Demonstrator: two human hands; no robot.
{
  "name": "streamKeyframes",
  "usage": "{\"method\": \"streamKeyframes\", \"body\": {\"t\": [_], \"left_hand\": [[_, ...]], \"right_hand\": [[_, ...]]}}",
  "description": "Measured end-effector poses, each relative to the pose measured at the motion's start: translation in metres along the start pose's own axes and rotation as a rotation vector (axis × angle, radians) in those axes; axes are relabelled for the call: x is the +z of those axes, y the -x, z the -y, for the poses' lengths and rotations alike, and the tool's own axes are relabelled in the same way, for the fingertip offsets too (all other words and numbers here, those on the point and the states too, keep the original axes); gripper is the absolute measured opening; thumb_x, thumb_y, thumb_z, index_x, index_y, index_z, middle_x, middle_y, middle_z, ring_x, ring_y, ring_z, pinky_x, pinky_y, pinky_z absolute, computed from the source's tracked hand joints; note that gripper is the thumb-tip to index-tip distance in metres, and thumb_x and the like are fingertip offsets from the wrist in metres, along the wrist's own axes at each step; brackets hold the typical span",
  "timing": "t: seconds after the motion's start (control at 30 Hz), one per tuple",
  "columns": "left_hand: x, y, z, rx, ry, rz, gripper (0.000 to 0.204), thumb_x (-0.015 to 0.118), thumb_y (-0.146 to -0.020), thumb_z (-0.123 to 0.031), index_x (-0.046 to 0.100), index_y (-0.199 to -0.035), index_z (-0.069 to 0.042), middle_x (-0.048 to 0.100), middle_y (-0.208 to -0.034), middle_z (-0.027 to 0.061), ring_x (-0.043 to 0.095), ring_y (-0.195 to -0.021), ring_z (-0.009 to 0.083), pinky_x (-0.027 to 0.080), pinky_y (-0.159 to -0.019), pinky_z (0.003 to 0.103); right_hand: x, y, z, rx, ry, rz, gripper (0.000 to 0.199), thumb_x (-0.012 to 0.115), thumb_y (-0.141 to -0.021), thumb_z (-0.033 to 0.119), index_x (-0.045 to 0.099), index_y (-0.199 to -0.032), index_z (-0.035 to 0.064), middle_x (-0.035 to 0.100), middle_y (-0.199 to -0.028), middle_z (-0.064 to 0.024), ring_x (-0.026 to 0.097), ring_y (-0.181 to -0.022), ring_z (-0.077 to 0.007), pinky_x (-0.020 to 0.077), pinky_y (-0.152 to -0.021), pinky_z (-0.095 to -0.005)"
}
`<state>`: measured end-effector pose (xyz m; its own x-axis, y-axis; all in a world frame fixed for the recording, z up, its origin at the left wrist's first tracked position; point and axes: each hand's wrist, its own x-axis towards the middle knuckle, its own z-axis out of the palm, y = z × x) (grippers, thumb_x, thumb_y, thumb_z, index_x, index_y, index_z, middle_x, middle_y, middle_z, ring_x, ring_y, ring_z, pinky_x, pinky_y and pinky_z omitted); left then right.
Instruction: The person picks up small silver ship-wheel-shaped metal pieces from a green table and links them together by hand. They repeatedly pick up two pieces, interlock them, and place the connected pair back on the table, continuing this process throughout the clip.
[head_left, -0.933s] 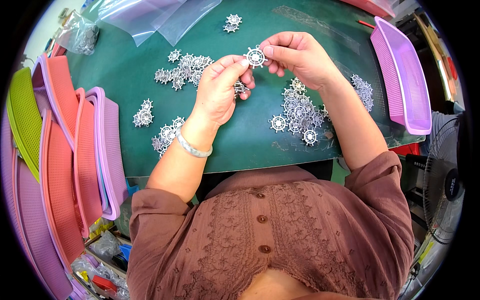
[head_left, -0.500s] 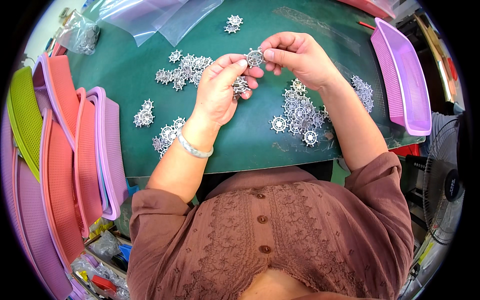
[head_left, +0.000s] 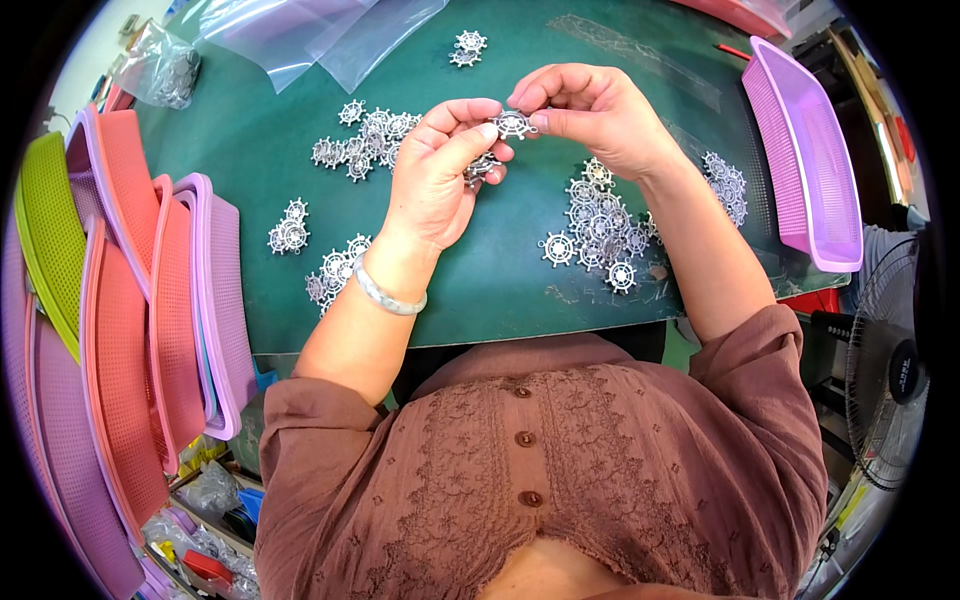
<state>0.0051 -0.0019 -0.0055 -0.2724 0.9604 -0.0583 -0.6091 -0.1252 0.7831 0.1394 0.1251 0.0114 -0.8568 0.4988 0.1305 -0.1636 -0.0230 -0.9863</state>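
Observation:
Between my two hands, above the green tabletop (head_left: pixel 480 270), a silver ship's-wheel charm (head_left: pixel 513 124) is pinched and tilted. My left hand (head_left: pixel 445 165) grips its left edge with thumb and finger, while more ship's-wheel charms (head_left: pixel 482 168) sit tucked in its curled lower fingers. On the charm's right edge, my right hand (head_left: pixel 590 115) closes thumb against fingers. One pile of charms (head_left: pixel 375 138) lies left of my left hand, and another pile (head_left: pixel 605 220) lies below my right hand. A further cluster (head_left: pixel 340 270) is partly hidden behind my left forearm.
Pink, purple and green plastic baskets (head_left: pixel 120 300) are stacked along the left side. A lilac basket (head_left: pixel 805 160) stands at the right edge, above a fan (head_left: pixel 885 370). Clear plastic bags (head_left: pixel 320 35) cover the far left. Small charm groups (head_left: pixel 467 48) lie farther back.
The charm between my hands has tipped from nearly face-on to a flatter angle. My right fingers have shifted slightly left, and the left fingers have curled in more.

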Motion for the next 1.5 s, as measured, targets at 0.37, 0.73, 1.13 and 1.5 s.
{"method": "streamKeyframes", "body": {"t": [0.37,0.73,1.13,1.5], "left_hand": [[-0.013,-0.006,-0.001,-0.211,0.398,0.053,0.023,0.048,-0.08,-0.015,0.056,-0.093,0.002,0.057,-0.086,0.0132,0.058,-0.074,0.0241,0.048,-0.053,0.03],[-0.008,-0.003,0.002,-0.284,0.098,-0.011,0.015,0.052,-0.078,-0.002,0.056,-0.092,-0.002,0.057,-0.087,0.0087,0.057,-0.079,0.0201,0.05,-0.058,0.027],[0.004,0.003,0.005,-0.261,-0.111,0.05,0.01,0.055,-0.085,-0.012,0.057,-0.091,-0.005,0.056,-0.075,0.0021,0.053,-0.065,0.0106,0.04,-0.048,0.021],[-0.001,0.002,0.009,-0.144,-0.06,0.076,0.011,0.054,-0.085,-0.013,0.057,-0.092,-0.005,0.059,-0.081,0.0041,0.054,-0.069,0.0113,0.043,-0.051,0.023]], "right_hand": [[-0.033,0.01,0.028,0.17,0.908,0.305,0.03,0.064,-0.069,0.003,0.057,-0.097,0.0003,0.057,-0.08,-0.0057,0.055,-0.07,-0.0157,0.0452,-0.064,-0.0286],[-0.038,0.011,0.025,0.271,0.864,0.378,0.016,0.066,-0.066,0.005,0.054,-0.075,0.0007,0.053,-0.064,-0.0032,0.05,-0.061,-0.0132,0.0406,-0.056,-0.0265],[-0.002,0.012,0.016,-0.134,0.38,0.127,0.034,0.064,-0.072,0.002,0.053,-0.104,-0.0007,0.056,-0.078,-0.0027,0.052,-0.073,-0.0086,0.0437,-0.065,-0.0221],[0.002,0.014,0.02,-0.296,0.417,0.158,0.042,0.063,-0.071,-0.003,0.052,-0.111,0.0019,0.057,-0.084,-0.0037,0.053,-0.076,-0.0094,0.0434,-0.065,-0.0225]]}}
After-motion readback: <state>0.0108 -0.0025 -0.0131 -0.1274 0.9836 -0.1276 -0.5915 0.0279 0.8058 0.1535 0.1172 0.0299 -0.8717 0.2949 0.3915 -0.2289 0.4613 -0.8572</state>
